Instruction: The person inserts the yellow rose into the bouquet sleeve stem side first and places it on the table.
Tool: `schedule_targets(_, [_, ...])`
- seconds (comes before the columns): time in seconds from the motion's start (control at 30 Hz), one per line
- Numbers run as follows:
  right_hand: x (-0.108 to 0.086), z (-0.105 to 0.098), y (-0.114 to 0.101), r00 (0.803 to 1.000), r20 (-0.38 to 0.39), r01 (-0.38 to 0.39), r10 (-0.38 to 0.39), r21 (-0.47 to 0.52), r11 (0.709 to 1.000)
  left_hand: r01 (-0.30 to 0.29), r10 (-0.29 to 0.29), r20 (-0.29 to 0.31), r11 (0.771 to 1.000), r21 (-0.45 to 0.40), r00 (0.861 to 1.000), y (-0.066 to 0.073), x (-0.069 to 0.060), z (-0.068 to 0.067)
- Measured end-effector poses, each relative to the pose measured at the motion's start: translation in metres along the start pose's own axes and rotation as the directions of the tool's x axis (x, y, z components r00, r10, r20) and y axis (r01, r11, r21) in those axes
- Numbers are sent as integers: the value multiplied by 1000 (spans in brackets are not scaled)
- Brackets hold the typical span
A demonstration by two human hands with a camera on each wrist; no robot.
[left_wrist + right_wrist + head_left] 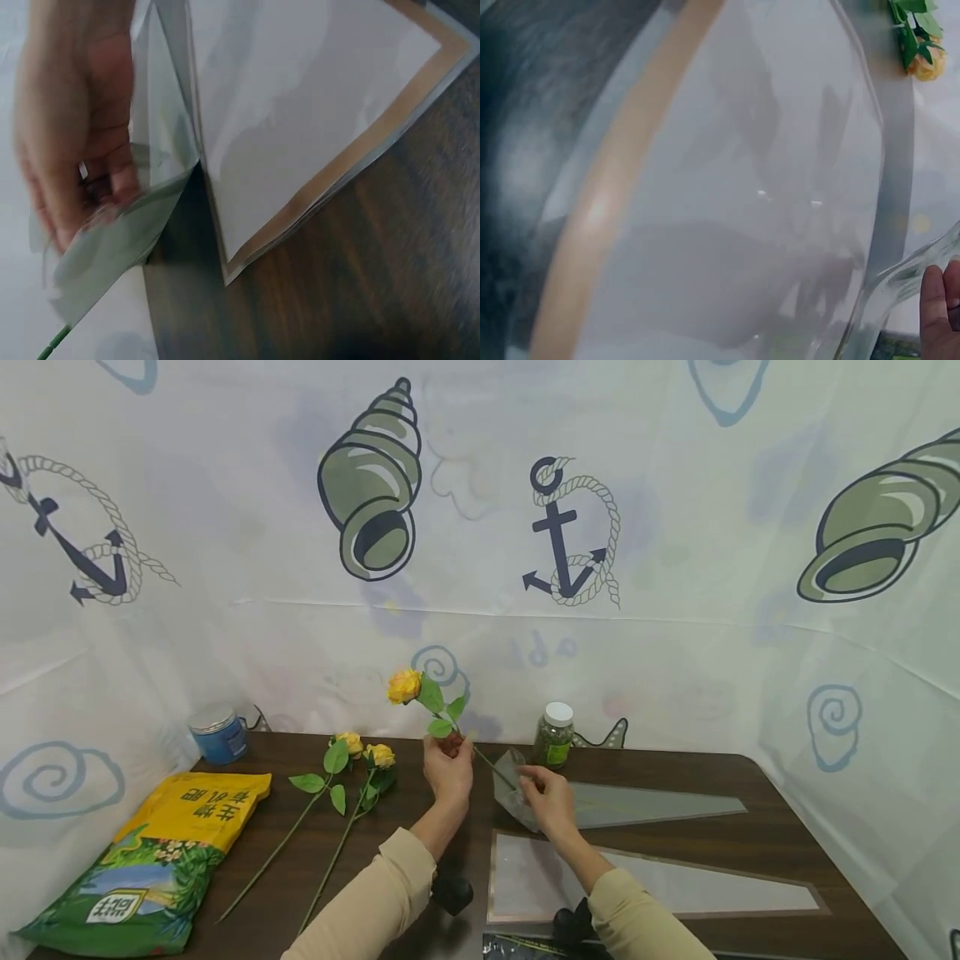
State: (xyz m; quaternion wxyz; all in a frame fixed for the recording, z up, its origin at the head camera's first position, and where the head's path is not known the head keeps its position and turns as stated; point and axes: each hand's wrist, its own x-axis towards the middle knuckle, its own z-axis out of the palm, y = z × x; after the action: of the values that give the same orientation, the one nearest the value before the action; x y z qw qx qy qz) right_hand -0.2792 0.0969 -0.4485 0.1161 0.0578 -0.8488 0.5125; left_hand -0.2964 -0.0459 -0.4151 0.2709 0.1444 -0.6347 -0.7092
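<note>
My left hand (450,768) grips the stem of an artificial yellow rose (404,686) just below its leaves, with the bloom raised to the upper left. The lower stem enters the mouth of a clear, tapering flower sleeve (637,806). At that mouth my right hand (551,797) pinches the plastic edge. In the left wrist view, the right hand (75,142) is blurred at the sleeve film (120,247), and a bit of green stem (52,343) shows below. The right wrist view catches the rose (928,64) and the lifted film (907,281). The stem's far end is unclear inside the sleeve.
Two more yellow roses (349,742) lie left of my left arm. A yellow-green bag (142,868) and a blue tin (217,735) stand at the left. Behind the sleeve is a white-lidded jar (554,735). Tan-bordered sleeves (675,881) and a black packet (525,947) lie nearer.
</note>
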Motion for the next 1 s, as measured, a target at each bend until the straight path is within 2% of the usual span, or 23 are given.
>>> schedule_targets(0.13, [0, 1, -4, 1000, -2, 11, -11, -1, 1000, -10, 12, -22, 998, 69, 1000, -5, -7, 3])
schedule_targets(0.27, [1, 3, -5, 1000, -18, -3, 3, 3, 1000, -29, 30, -11, 996, 86, 999, -10, -14, 5])
schedule_targets(0.43, [1, 3, -3, 999, -47, -4, 4, 10, 1000, -35, 35, 27, 999, -16, 999, -13, -17, 3])
schedule_targets(0.57, [3, 2, -4, 999, -47, 8, -7, 24, 1000, -54, 61, 62, 993, -108, 996, -11, -16, 0])
schedule_targets(0.7, [4, 2, -6, 999, -41, 6, -5, 39, 999, -72, 81, 66, 990, -125, 995, -8, -14, -3])
schedule_targets(0.87, [3, 3, -7, 999, -49, 10, -8, 39, 999, -54, 60, 35, 986, -158, 998, -3, -11, -2])
schedule_targets(1.0, [3, 4, -7, 998, -58, 11, -9, 42, 999, -42, 49, 40, 984, -172, 998, -2, -13, -1])
